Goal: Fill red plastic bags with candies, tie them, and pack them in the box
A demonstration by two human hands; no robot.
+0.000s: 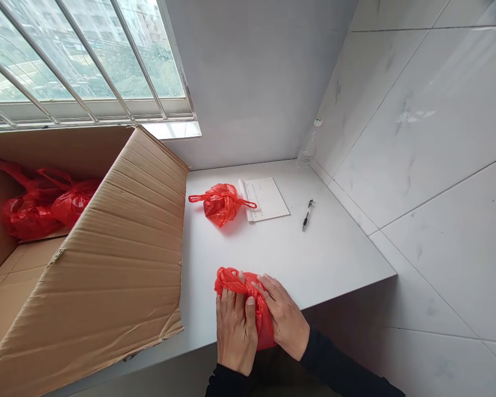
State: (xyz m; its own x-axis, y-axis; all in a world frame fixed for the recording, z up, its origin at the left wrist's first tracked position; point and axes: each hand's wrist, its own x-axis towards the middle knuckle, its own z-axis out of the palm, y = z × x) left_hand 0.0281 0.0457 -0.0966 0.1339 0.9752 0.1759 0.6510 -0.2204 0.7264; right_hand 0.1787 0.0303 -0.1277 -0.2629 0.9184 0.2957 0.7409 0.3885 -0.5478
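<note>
A red plastic bag [265,325] with something inside rests at the front edge of the white table, its lower end reaching past the edge. My left hand [236,331] lies over its left side, fingertips among the crumpled folds and thumb on the middle. From the right, my right hand [286,314] holds the bag, with the fingers over its top and side. What the bag contains is hidden. Farther back on the table sits another red plastic bag [221,205], smaller, its two handles stretched out sideways; one handle crosses the edge of a notepad [268,199].
On the left stands a large open cardboard box [128,259] with red bags [33,209] inside. A black pen [307,216] lies on the white table [334,259], right of the notepad. A clear bottle [308,144] stands in the back corner against the tiled wall [430,127]. A barred window [86,60] is behind.
</note>
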